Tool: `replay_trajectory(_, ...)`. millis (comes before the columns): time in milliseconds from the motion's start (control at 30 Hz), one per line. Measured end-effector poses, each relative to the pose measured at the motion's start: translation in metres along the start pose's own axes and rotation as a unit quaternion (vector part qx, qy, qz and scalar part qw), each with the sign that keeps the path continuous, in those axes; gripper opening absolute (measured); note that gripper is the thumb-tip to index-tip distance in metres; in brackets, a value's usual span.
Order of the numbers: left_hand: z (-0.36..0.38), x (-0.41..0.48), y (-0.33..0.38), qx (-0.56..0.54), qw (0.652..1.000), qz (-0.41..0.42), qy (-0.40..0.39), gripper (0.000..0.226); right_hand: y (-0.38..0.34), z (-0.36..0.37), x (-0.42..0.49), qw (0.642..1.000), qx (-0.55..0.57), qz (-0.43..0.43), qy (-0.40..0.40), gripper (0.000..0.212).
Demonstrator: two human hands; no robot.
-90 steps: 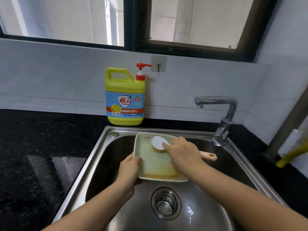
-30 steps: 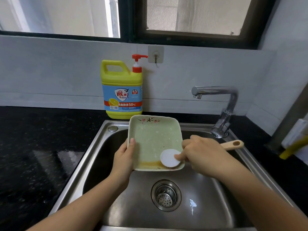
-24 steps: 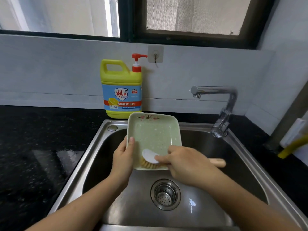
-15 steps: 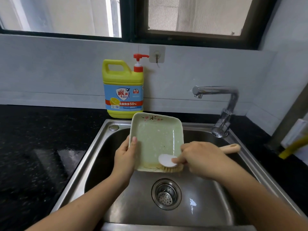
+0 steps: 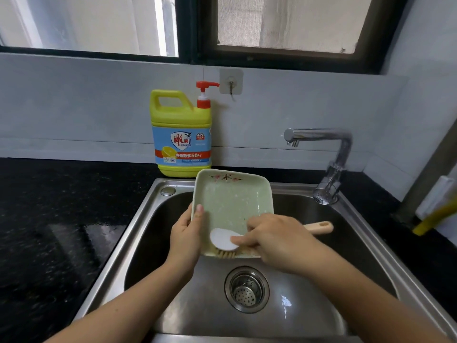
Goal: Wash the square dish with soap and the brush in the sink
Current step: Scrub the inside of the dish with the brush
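Observation:
A pale green square dish (image 5: pixel 232 201) with a small flower print at its far rim is tilted up over the steel sink (image 5: pixel 138 226). My left hand (image 5: pixel 185 233) grips its left edge, thumb on the inside. My right hand (image 5: pixel 274 238) grips the brush (image 5: pixel 223 240); its round white head with tan bristles presses on the dish's lower left part, and the wooden handle sticks out to the right. Brownish residue lines the dish's lower rim.
A yellow dish soap jug (image 5: pixel 181 132) with a red pump stands on the black counter (image 5: pixel 61 219) behind the sink. The chrome faucet (image 5: pixel 329 164) is at the back right, with no water running. The drain strainer (image 5: pixel 246 289) lies below the dish.
The brush head has slid left along the dish's lower edge since half a second ago. The left hand holds the dish tilted up in about the same place.

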State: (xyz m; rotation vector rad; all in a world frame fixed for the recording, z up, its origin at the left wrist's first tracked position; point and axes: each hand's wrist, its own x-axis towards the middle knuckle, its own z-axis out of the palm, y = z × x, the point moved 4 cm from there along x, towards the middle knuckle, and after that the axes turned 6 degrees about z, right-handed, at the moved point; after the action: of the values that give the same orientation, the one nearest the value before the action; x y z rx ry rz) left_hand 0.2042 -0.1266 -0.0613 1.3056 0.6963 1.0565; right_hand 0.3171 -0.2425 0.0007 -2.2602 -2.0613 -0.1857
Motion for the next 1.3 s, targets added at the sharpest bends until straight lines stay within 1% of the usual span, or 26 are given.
replay_trajectory(100,-0.002,0.002,0.0,0.001,1.0,0.003,0.001,0.02,0.021,-0.008,-0.008,0.995,-0.063,0.054,-0.051,0.033)
replay_trajectory(200,-0.002,0.002,0.0,0.004,1.0,0.002,0.003,0.023,0.029,-0.011,-0.011,0.988,-0.098,0.103,-0.063,0.031)
replay_trajectory(267,-0.001,0.002,0.0,0.003,1.0,0.001,0.004,0.022,0.026,-0.008,-0.007,0.984,-0.135,0.113,-0.034,0.029)
replay_trajectory(333,-0.002,0.003,0.0,-0.006,1.0,-0.01,0.01,0.019,0.021,-0.003,-0.004,0.978,-0.169,0.119,0.021,0.022)
replay_trajectory(367,-0.002,0.003,-0.002,-0.016,1.0,-0.023,0.013,0.018,0.022,-0.001,-0.002,0.975,-0.172,0.133,0.048,0.023)
replay_trajectory(433,-0.001,0.002,-0.004,-0.039,0.998,-0.054,0.01,0.021,0.027,0.002,0.001,0.972,-0.161,0.148,0.089,0.04)
replay_trajectory(500,0.002,0.0,-0.004,-0.039,0.997,-0.064,-0.01,0.026,0.033,0.003,0.003,0.971,-0.146,0.156,0.106,0.053)
replay_trajectory(533,0.003,0.0,-0.003,-0.039,0.997,-0.062,-0.017,0.026,0.035,0.003,0.002,0.972,-0.15,0.152,0.103,0.055)
replay_trajectory(600,0.003,0.0,-0.003,-0.041,0.997,-0.058,-0.019,0.023,0.033,0.003,0.002,0.98,-0.139,0.128,0.058,0.05)
replay_trajectory(667,0.001,0.001,-0.003,-0.039,0.997,-0.059,-0.009,0.024,0.037,0.003,-0.003,0.987,-0.117,0.092,0.067,0.041)
replay_trajectory(767,-0.002,0.002,-0.002,-0.034,0.998,-0.058,0.005,0.024,0.034,-0.003,-0.007,0.993,-0.101,0.061,-0.018,0.032)
replay_trajectory(833,-0.004,0.003,0.001,-0.025,0.999,-0.04,0.009,0.019,0.028,-0.007,-0.008,0.993,-0.093,0.049,-0.046,0.032)
replay_trajectory(900,-0.003,0.002,0.003,-0.015,1.0,-0.023,0.002,0.019,0.021,-0.008,-0.01,0.994,-0.093,0.033,-0.055,0.035)
replay_trajectory(1000,0.002,0.0,0.003,-0.002,1.0,-0.016,-0.016,0.019,0.01,-0.005,-0.01,0.996,-0.076,0.012,-0.038,0.036)
replay_trajectory(1100,0.003,-0.002,0.0,0.001,0.999,-0.035,-0.013,0.02,-0.008,0.001,-0.002,0.999,-0.047,-0.008,-0.019,0.036)
replay_trajectory(1167,0.003,-0.001,0.0,0.0,0.999,-0.046,-0.012,0.024,-0.019,0.004,0.006,0.998,-0.053,-0.012,0.008,0.041)
replay_trajectory(1267,-0.001,0.001,-0.001,-0.021,0.998,-0.062,-0.001,0.03,-0.024,0.009,0.015,0.992,-0.099,-0.032,0.064,0.039)
replay_trajectory(1300,-0.002,0.001,-0.001,-0.036,0.997,-0.071,0.003,0.031,-0.021,0.011,0.018,0.989,-0.12,-0.025,0.078,0.039)
